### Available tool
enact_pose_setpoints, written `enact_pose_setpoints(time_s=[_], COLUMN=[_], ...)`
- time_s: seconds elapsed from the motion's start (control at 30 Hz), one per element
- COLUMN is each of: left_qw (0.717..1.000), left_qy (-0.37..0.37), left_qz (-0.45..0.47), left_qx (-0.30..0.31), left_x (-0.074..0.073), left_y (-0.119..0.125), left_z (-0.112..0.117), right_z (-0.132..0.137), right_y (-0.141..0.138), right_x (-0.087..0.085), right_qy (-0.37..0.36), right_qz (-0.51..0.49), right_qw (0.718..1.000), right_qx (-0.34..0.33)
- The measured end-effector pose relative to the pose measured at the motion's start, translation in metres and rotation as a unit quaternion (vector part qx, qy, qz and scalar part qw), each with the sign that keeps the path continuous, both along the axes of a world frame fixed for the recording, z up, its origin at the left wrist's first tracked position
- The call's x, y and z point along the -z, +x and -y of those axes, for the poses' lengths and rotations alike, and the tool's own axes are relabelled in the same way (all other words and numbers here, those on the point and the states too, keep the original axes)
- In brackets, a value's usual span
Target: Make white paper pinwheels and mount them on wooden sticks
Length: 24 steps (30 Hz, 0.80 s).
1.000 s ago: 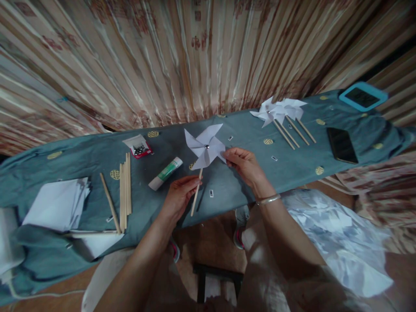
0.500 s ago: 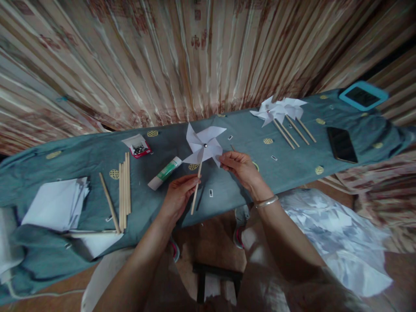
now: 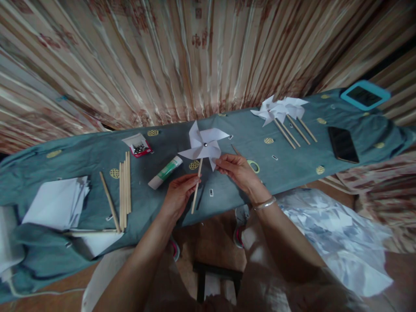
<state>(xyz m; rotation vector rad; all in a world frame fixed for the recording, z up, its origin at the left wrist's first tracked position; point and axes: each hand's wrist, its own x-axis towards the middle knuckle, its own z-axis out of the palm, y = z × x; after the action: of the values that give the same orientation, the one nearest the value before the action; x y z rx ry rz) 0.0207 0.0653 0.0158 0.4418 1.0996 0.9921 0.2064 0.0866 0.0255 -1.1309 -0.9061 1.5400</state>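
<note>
A white paper pinwheel (image 3: 211, 139) with a silver pin at its centre is held up over the cloth-covered table. My left hand (image 3: 178, 193) is closed around its wooden stick, pinching it between thumb and fingers below the blades. The fingertips of my right hand (image 3: 238, 170) pinch the tip of the lower right blade. Left of the pinwheel lies a green and white glue tube (image 3: 166, 172). Behind the tube sits an opened red and white box of metal pins (image 3: 139, 148). Scissors with a yellow-green handle (image 3: 253, 166) lie partly hidden behind my right hand.
Wooden sticks (image 3: 125, 190) and a stack of white paper (image 3: 56, 203) lie at left. Finished-looking pinwheels (image 3: 281, 109) lie at back right, near a black phone (image 3: 343, 144) and a blue-framed display (image 3: 366, 95). A plastic bag of paper scraps (image 3: 331, 229) is below, right.
The pinwheel's blades have turned a little clockwise. My right hand has shifted slightly down and left with the blade tip, showing more of the scissors. My left hand stays on the stick.
</note>
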Motion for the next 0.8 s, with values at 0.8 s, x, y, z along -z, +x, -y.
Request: enact_pose_setpoints(time_s=[0.8], left_qw=[1.0], left_qy=[0.002], left_qz=[0.001], left_qx=[0.005], left_x=[-0.001], left_y=[0.002], left_z=[0.001], right_z=[0.004], right_y=[-0.013], right_x=[0.0], right_qy=[-0.028], right_qz=[-0.015], right_qw=[0.999], right_qx=[-0.03])
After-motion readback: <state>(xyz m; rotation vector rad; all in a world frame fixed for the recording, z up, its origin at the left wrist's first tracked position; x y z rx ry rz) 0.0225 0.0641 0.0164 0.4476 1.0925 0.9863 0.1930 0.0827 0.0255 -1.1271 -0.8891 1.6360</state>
